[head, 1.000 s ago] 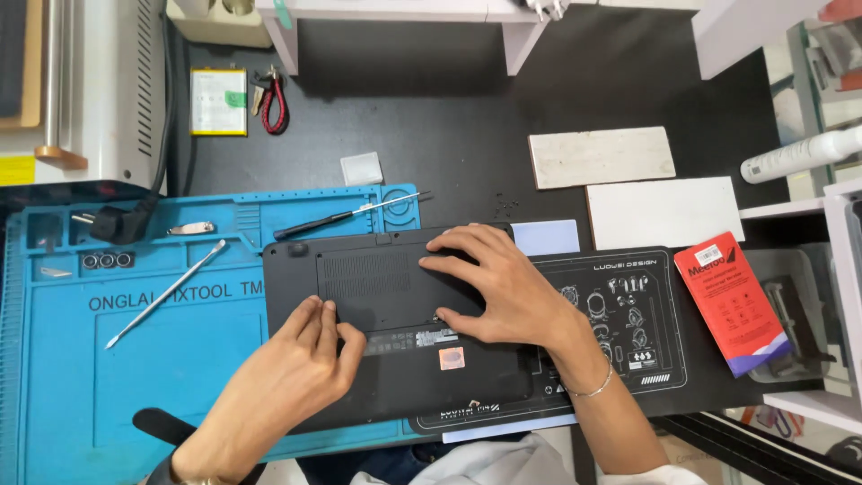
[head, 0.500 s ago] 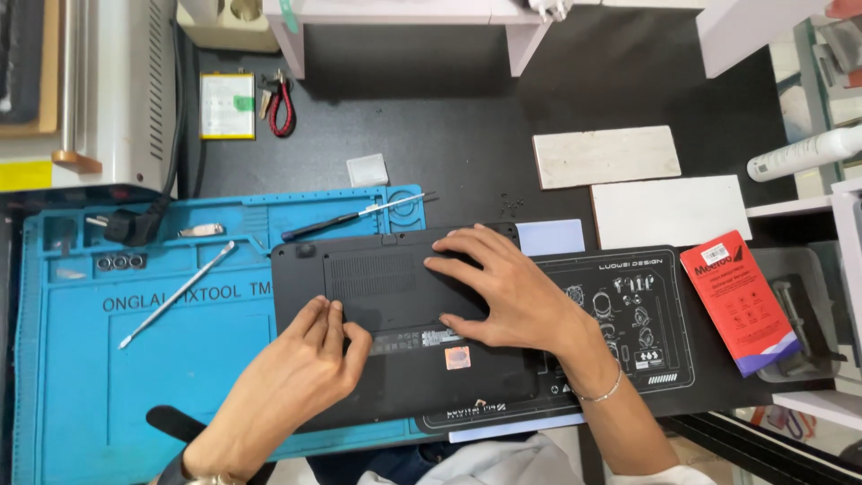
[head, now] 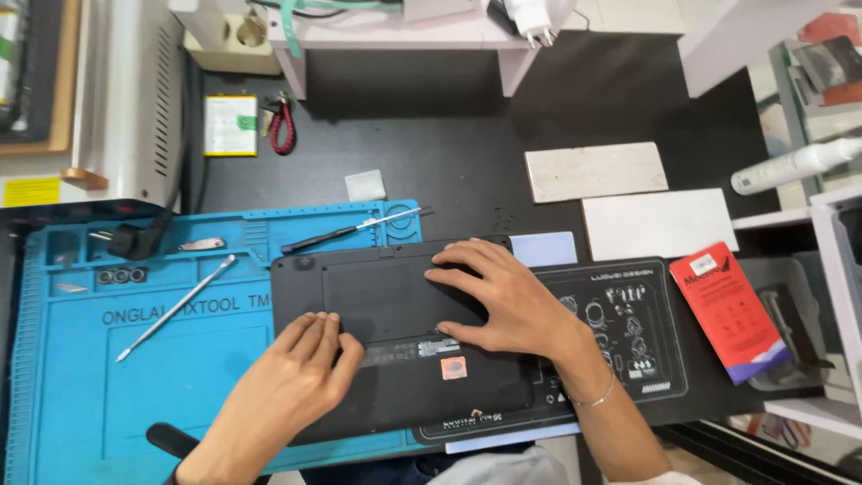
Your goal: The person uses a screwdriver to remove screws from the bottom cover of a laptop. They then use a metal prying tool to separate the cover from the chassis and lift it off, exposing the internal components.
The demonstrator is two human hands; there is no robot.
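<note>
My left hand (head: 292, 377) lies flat on the black laptop base (head: 400, 337), fingers together and stretched out, the fingertips pressing near the middle of its lower half. My right hand (head: 503, 301) rests on the right part of the same base, fingers spread apart, palm down. Neither hand is closed around anything; both simply press on the flat surface.

The laptop base lies upside down, its underside facing me, with its long axis running left to right across the bench. Its left part sits over the blue work mat (head: 135, 359) and its right part over the black printed mat (head: 628, 332). A small orange sticker (head: 453, 368) shows on the base between my two hands.

On the blue mat, to the left of the base, a thin metal pick (head: 175, 308) lies on a slant. Just above the base's top edge a black screwdriver (head: 346, 232) lies nearly parallel to it. A red box (head: 727, 310) sits on the right, well apart from my right hand. Two pale slabs (head: 597, 171) lie further back on the dark bench.
</note>
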